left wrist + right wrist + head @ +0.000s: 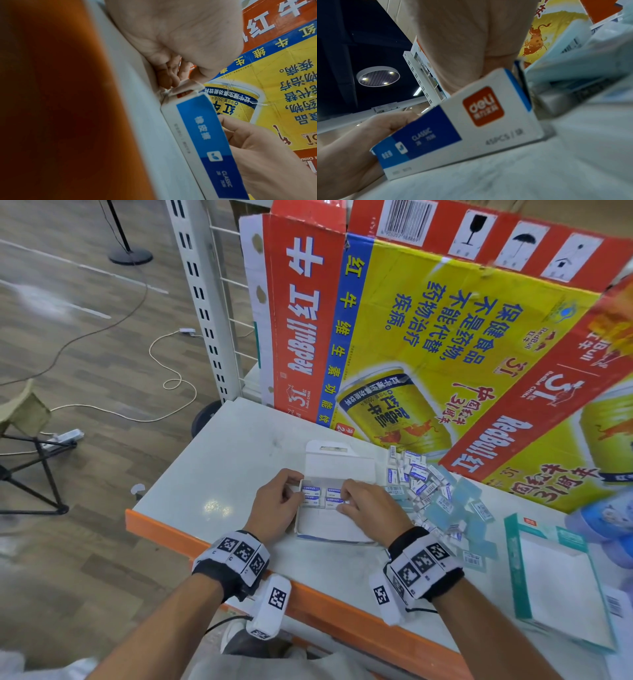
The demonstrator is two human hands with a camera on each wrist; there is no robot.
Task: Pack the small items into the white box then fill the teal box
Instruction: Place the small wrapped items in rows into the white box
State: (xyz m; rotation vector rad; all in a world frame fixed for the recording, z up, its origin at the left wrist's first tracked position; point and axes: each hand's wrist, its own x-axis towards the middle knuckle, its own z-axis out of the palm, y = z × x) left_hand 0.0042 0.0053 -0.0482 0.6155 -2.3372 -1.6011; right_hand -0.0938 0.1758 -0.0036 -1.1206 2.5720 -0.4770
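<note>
The white box (329, 529) lies open on the table, its lid flap (337, 463) folded back. Blue-and-white erasers (317, 496) fill its far end in rows. My left hand (296, 494) grips the box's left wall, and its curled fingers pinch the corner flap (185, 86) in the left wrist view. My right hand (344, 503) curls its fingers down on an eraser in the right-hand row. Its fingertips are hidden in the right wrist view behind the box side (471, 121). The teal box (555, 580) lies open at the right.
A loose pile of erasers (428, 487) spreads just right of the white box, up to the teal box. Large Red Bull cartons (428, 337) stand along the back. The table's orange front edge (325, 601) runs under my wrists. A shelf post (202, 302) rises at back left.
</note>
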